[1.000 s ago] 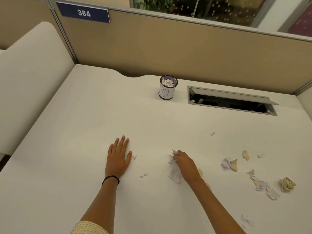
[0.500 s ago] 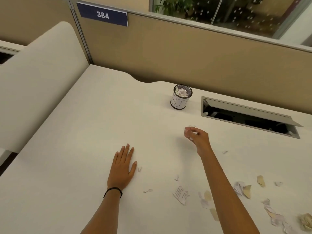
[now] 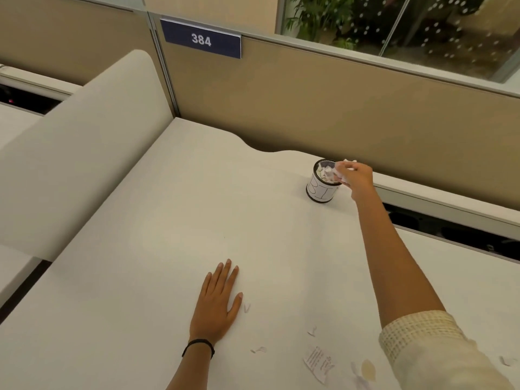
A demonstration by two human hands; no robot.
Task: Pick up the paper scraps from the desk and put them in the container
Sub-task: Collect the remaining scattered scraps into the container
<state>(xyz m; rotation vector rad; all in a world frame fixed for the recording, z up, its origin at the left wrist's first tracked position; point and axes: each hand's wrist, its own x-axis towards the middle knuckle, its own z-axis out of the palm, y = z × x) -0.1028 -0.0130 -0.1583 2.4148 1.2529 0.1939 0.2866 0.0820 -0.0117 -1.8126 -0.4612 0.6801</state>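
A small round container (image 3: 320, 190) with a white label and dark rim stands near the back of the white desk (image 3: 168, 235), holding crumpled paper. My right hand (image 3: 353, 175) reaches over its right rim, fingers pinched on a white paper scrap (image 3: 349, 161). My left hand (image 3: 218, 302) lies flat on the desk, palm down, holding nothing. Several scraps lie near the front: a printed piece (image 3: 319, 361), a tan piece (image 3: 368, 370), a tiny bit (image 3: 247, 307) beside my left thumb, and small white bits (image 3: 259, 350).
A tan partition wall (image 3: 309, 102) with a blue "384" plate (image 3: 201, 39) runs behind the desk. An open cable slot (image 3: 450, 229) lies to the right of the container. A cream side panel (image 3: 78, 153) borders the desk on the left.
My right hand lifted a scrap from the front of the desk and carried it back over the container. The view shifted right and forward. My left hand stayed flat.
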